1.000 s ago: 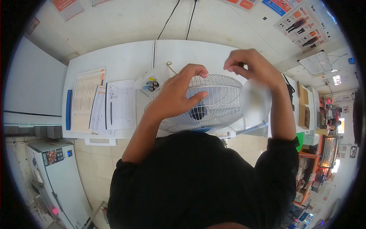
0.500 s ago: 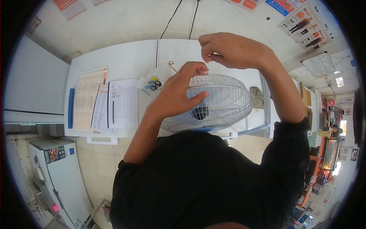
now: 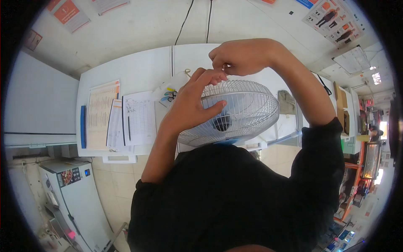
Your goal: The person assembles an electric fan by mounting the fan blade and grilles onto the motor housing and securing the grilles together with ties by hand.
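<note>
A round white wire fan guard with blue blades behind it lies face up on the white table in front of me. My left hand rests on the guard's left rim, fingers spread and curled over the wires. My right hand hovers at the guard's far rim, fingers pinched together on something small that I cannot make out. The fingertips of both hands nearly meet at the far edge.
Paper sheets and a blue-edged clipboard lie on the table's left part. A small bag of coloured bits sits by the guard, a grey cloth to its right. Two cables run up the wall. A white machine stands lower left.
My right hand moved from the guard's right rim up and left to its far edge, fingers now pinched. My left hand stayed on the guard's left side.
</note>
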`<state>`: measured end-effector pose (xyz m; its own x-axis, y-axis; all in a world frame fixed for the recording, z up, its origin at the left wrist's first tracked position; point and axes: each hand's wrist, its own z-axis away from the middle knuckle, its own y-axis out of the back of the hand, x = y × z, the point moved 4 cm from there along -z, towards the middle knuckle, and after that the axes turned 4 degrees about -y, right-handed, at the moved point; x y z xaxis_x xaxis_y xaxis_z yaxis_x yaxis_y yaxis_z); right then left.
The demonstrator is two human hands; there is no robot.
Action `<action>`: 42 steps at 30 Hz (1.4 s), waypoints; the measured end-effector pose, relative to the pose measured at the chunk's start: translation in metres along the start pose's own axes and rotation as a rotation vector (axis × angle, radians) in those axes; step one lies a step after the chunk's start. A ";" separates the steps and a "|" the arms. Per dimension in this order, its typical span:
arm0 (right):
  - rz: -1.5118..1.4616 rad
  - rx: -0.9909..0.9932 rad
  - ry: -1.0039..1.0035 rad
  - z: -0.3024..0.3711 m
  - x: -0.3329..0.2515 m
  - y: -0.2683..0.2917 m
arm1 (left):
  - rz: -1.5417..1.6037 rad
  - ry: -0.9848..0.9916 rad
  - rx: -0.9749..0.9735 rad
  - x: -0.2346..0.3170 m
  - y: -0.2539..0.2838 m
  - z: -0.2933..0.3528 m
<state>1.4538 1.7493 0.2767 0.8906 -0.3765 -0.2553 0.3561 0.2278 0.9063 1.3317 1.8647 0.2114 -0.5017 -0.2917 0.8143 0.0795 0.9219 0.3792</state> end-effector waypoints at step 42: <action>-1.155 -0.138 0.172 -0.016 0.075 -0.071 | -0.056 -0.012 -0.074 0.003 -0.010 -0.005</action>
<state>1.5004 1.7194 0.1880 0.0420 -0.2995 -0.9532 0.9954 -0.0700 0.0658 1.3339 1.8529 0.2125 -0.5175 -0.3385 0.7859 0.1145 0.8828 0.4556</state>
